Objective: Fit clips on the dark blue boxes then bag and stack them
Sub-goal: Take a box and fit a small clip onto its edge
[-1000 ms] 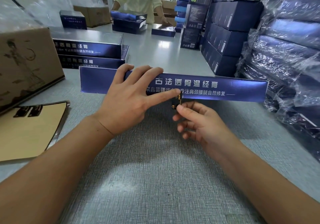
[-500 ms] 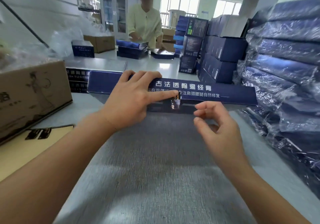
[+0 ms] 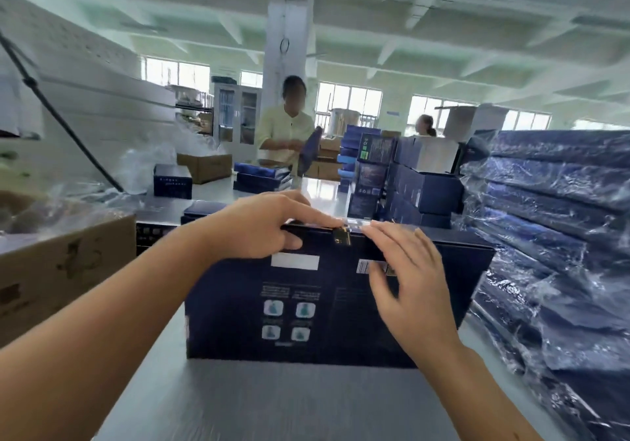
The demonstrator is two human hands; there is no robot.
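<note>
Fingers [image 3: 306,215] of the left hand [image 3: 259,226] are gripping the box [image 3: 306,304] top by the clip [image 3: 342,236]; right hand [image 3: 409,287] is resting flat, fingers straight. Box is standing on edge, so one shove probably tips it.

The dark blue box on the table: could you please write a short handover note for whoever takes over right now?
Left hand grips the top edge of the dark blue box, which stands on edge on the grey table.
Right hand lies open against the box's near face.
Done: the clip sits on the top edge between the hands.
Left: bag this box and stack it on the bagged boxes at right.
</note>
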